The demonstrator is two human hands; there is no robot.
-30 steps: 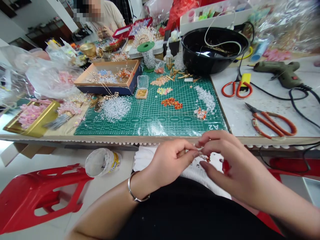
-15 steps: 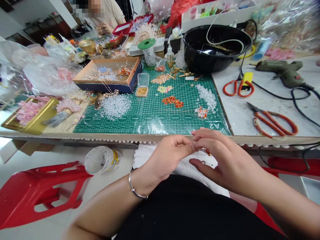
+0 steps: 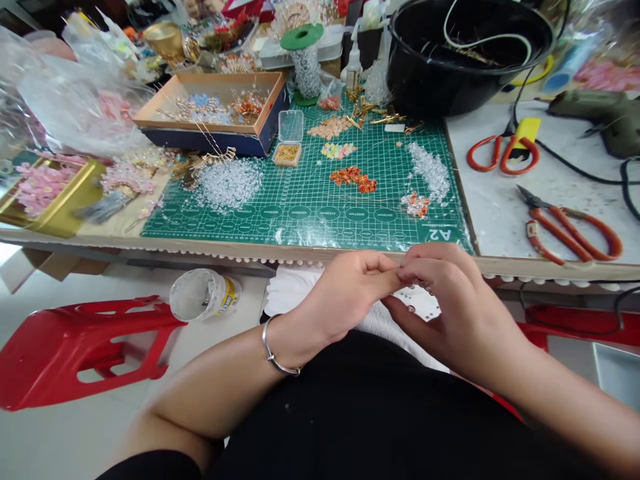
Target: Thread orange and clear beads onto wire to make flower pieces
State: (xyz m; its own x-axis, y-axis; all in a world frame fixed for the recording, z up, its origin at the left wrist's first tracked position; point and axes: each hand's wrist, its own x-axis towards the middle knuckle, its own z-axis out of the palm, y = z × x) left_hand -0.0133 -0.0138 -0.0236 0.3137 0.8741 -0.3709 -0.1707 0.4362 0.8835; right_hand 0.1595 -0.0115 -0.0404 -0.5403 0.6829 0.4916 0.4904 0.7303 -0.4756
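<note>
My left hand (image 3: 347, 293), a silver bangle on its wrist, is closed, thumb and index finger pinched together just beyond the table's front edge. Against its fingertips presses my right hand (image 3: 447, 293), fingers bent over and thumb curled below. A small beaded piece (image 3: 424, 287) shows only in part between the hands; the fingers hide the rest. Beyond them, on the green cutting mat (image 3: 300, 220), lie orange-red beads (image 3: 354, 179), a little beaded cluster (image 3: 416, 204) and clear beads (image 3: 229, 183).
Orange-handled pliers (image 3: 570, 223) and scissors (image 3: 505, 152) lie at the right. A black basin (image 3: 450, 87) stands behind the mat, a box of hair ornaments (image 3: 210, 137) at the back left. Below are a red stool (image 3: 65, 353) and a white tub (image 3: 200, 297).
The view has tilted down and shifted, so the person across the table is out of sight. My right thumb and fingers have drawn closer to my left fingertips.
</note>
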